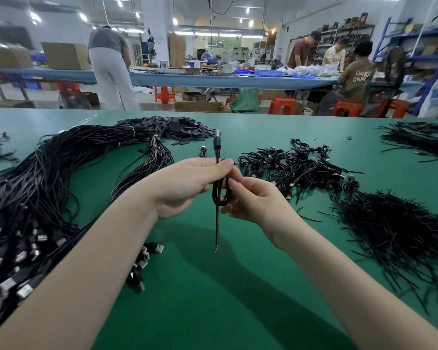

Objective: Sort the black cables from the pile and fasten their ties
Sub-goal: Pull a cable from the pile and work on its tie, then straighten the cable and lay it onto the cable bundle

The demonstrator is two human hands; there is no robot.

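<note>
I hold one black USB cable (217, 150) upright above the green table (213, 286). Its metal plug points up and its bare wire end hangs down. My left hand (187, 184) pinches the cable just below the plug between thumb and fingers. My right hand (250, 200) grips the small coiled loop of the same cable lower down. A big bundle of loose black cables (48, 178) lies at the left. A pile of coiled, tied cables (299, 165) lies right of my hands. A heap of thin black ties (392, 228) sits at the right.
A mound of small black flat pieces (177, 127) lies at the back centre. More black ties (420, 140) lie at the far right. Loose USB plugs (147, 253) lie under my left forearm. Beyond the table, several people work at long benches with red stools.
</note>
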